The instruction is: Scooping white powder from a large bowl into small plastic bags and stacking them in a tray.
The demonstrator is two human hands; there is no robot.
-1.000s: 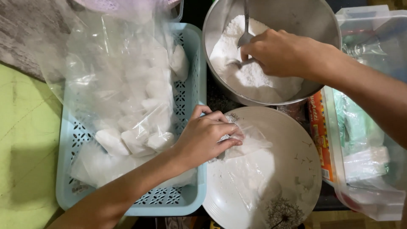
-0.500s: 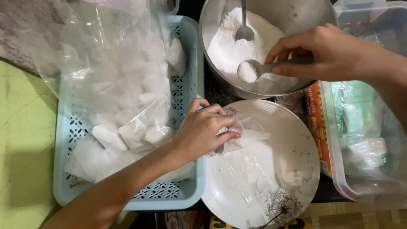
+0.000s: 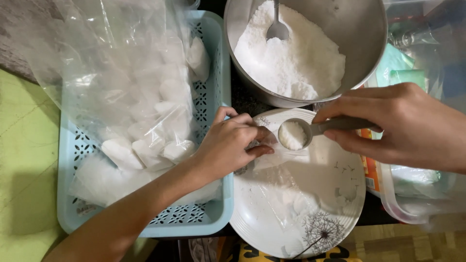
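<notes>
Right hand (image 3: 407,126) pinching a heaped measuring scoop (image 3: 293,134) at the small plastic bag (image 3: 272,155), pinched open by left hand (image 3: 228,145) at 9 o'clock; a slackened mouth could spill powder onto the plate (image 3: 340,194).

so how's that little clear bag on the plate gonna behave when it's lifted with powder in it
Probably floppy: the small clear bag is thin, wrinkled film, and the left hand holds its mouth open. It likely sags and may spill unless pinched shut. It looks light now, as the scoop of white powder in the right hand is small.
</notes>
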